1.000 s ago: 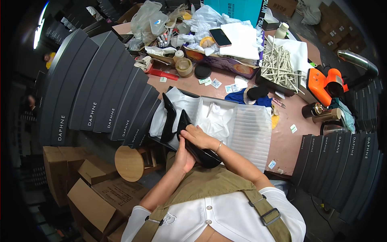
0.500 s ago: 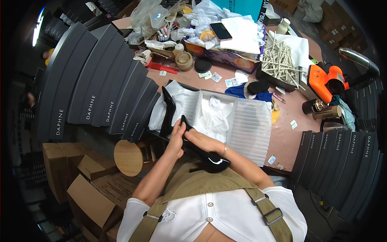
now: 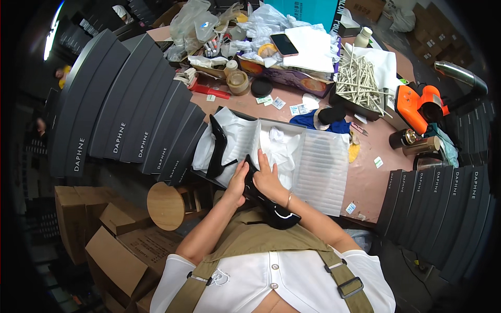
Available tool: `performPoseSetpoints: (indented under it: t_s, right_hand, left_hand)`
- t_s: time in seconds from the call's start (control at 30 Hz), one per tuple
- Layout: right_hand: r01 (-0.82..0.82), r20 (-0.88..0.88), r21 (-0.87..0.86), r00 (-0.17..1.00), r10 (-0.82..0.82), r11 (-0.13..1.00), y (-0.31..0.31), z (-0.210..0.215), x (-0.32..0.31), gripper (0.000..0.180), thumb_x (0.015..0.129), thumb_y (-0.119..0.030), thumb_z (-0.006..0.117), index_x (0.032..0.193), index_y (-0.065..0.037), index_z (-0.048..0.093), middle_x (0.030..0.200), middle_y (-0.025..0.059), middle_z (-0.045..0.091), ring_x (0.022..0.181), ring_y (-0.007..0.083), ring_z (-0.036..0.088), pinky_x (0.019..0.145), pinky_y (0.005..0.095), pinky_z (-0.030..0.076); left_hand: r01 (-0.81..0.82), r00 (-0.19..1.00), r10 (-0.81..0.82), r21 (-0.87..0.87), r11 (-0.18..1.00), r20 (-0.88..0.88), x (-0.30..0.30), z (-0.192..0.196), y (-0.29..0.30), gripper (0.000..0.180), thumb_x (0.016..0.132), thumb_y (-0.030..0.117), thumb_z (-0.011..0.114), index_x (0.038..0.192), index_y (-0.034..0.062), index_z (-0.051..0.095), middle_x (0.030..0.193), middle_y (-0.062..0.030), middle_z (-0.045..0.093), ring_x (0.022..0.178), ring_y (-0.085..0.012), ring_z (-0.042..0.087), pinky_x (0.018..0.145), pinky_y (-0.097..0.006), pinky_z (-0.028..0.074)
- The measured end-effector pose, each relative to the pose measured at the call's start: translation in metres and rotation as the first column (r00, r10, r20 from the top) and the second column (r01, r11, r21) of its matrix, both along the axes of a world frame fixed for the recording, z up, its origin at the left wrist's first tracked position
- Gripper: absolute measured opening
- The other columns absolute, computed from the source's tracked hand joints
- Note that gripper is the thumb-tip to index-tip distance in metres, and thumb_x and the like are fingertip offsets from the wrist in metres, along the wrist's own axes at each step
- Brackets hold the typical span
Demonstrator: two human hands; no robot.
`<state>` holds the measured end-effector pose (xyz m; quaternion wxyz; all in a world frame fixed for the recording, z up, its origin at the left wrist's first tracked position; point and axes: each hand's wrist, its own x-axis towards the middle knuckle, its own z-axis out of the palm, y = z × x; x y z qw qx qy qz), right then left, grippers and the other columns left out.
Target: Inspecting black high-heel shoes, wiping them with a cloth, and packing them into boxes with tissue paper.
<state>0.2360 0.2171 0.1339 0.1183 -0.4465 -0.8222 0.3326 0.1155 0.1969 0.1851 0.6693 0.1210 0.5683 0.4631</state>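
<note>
In front of my apron I hold a black high-heeled pump [image 3: 269, 208], its pointed toe away from me and its heel end close to my body. My left hand [image 3: 236, 185] is closed around the shoe's left side near the toe. Flat against its other side lies my right hand [image 3: 270, 182], fingers stretched and spread beyond the shoe. A second black pump [image 3: 217, 148] lies on its side on white paper in the open shoebox [image 3: 245, 113]. More crumpled white tissue [image 3: 278, 151] fills the part beside it, and a ribbed translucent sheet [image 3: 319, 172] spreads to the right.
Stacked dark grey shoeboxes [image 3: 112, 104] rise at the left, with another stack [image 3: 433, 201] at the right. Behind are a phone [image 3: 284, 45], a box of white sticks [image 3: 360, 83] and an orange heat gun [image 3: 412, 109]. A wooden stool [image 3: 166, 206] and cardboard cartons [image 3: 122, 255] stand left.
My right hand has shifted from wrapping over the shoe's toe to lying along its side with fingers spread. The pump's toe has moved slightly right.
</note>
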Motion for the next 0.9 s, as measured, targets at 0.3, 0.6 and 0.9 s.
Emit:
performPoseSetpoints:
  t_s: [0.3,0.6,0.9]
  right_hand:
    - [0.079,-0.002,-0.01,0.997,-0.079,0.997,-0.014,-0.003,0.008,0.026,0.084,-0.018,0.053,0.078,0.004,0.064,0.127,0.0267,0.051,0.125,0.0463,0.041,0.095,0.0691,0.03]
    - [0.122,-0.198,0.016,0.973,-0.116,0.992,-0.008,0.018,0.015,0.021,0.086,-0.01,0.051,0.073,0.006,0.056,0.151,0.0277,0.006,0.137,0.0465,0.018,0.1,0.0671,0.025]
    - [-0.107,-0.563,-0.09,0.826,0.038,0.99,0.018,0.027,0.007,0.043,0.089,-0.014,0.045,0.119,0.017,0.044,0.149,0.0345,-0.008,0.14,0.0466,-0.005,0.115,0.0445,0.007]
  left_hand:
    - [0.019,0.999,-0.018,0.054,0.998,-0.027,0.008,0.009,-0.01,0.059,0.096,0.025,0.052,0.143,-0.0013,0.029,0.14,-0.0115,0.041,0.13,-0.0172,0.036,0.107,-0.028,0.027]
    - [0.341,0.935,-0.347,0.083,0.936,0.077,-0.022,0.003,0.029,0.055,0.096,0.03,0.052,0.141,0.005,0.032,0.121,-0.0093,0.053,0.111,-0.0143,0.051,0.088,-0.029,0.044]
    - [0.207,0.969,-0.232,0.233,0.95,0.085,-0.019,0.009,0.02,0.049,0.099,0.022,0.04,0.144,0.0051,0.028,0.13,-0.0085,0.05,0.115,-0.0148,0.052,0.095,-0.028,0.043]
